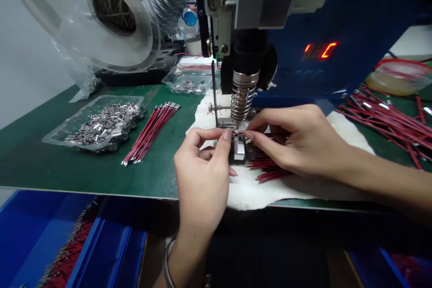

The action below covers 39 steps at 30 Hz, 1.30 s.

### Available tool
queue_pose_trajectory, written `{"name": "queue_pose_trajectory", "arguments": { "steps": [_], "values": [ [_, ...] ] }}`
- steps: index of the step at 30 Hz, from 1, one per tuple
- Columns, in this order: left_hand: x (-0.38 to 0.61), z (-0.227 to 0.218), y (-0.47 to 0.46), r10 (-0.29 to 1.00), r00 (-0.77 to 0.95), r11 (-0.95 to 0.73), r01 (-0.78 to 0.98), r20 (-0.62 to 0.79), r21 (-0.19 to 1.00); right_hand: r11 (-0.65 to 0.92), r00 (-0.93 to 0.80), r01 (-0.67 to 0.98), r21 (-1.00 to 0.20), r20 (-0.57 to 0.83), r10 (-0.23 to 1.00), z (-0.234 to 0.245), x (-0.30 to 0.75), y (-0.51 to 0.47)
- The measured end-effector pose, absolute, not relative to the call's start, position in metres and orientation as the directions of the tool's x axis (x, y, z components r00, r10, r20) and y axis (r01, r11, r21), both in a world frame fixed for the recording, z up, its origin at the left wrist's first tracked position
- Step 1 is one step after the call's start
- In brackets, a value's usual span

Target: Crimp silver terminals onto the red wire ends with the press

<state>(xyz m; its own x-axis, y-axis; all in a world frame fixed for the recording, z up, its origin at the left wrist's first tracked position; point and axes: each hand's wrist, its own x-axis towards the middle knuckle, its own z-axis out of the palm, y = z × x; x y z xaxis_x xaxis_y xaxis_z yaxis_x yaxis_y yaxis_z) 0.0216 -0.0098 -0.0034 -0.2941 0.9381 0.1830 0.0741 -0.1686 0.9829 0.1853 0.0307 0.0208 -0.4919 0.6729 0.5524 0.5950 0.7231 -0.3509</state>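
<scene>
My left hand pinches thumb and forefinger together right under the coiled metal tip of the blue machine. My right hand meets it from the right, fingertips pinched on the end of a thin red wire at the small metal fixture. What my left fingers hold is too small to name. More red wires lie under my right palm on a white cloth.
A bundle of red wires and a clear tray of small metal sleeves lie left on the green mat. A large clear reel hangs at upper left. More red wires spread at right. Blue bins sit below the table edge.
</scene>
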Motion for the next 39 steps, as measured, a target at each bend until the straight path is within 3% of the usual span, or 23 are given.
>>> {"name": "queue_pose_trajectory", "arguments": {
  "steps": [39],
  "values": [
    [0.021,-0.0043,-0.0096,0.936,-0.295,-0.169,0.105,0.193,0.98,0.714,-0.493,0.599,-0.362,0.535,0.686,0.0205,0.1864,0.0305]
  ]
}}
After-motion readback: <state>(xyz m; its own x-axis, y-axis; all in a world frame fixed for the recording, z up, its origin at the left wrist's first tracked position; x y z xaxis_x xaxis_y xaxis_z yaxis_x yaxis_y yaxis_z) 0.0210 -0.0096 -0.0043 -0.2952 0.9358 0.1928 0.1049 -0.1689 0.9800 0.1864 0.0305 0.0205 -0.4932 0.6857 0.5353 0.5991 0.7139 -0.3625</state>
